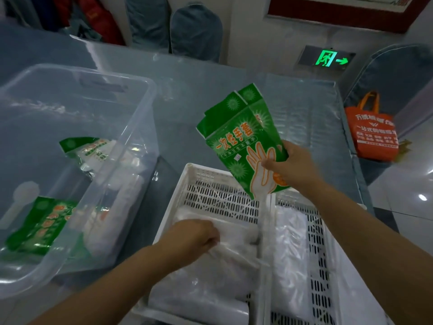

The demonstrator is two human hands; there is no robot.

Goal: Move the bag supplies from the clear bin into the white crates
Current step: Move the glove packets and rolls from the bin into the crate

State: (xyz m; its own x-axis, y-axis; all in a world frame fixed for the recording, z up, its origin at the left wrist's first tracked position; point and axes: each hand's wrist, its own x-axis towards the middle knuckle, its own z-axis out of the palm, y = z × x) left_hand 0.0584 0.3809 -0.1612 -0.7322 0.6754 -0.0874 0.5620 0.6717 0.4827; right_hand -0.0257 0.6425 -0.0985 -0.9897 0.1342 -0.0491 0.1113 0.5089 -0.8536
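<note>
The clear bin (140,118) stands at the left and holds green glove packets (39,224) and white bag packs (112,174). Two white crates sit side by side in front of me: the left crate (178,184) and the right crate (328,254), both with clear plastic bag packs inside. My right hand (295,165) holds two green glove packets (243,141) upright above the crates' far edge. My left hand (194,233) is inside the left crate, its fingers closed on a clear bag pack (225,259).
A blue-grey cloth under clear film covers the table (210,95). An orange tote bag (372,132) sits on the floor at the right. Covered chairs (194,31) stand behind the table. A green exit sign (328,58) is on the far wall.
</note>
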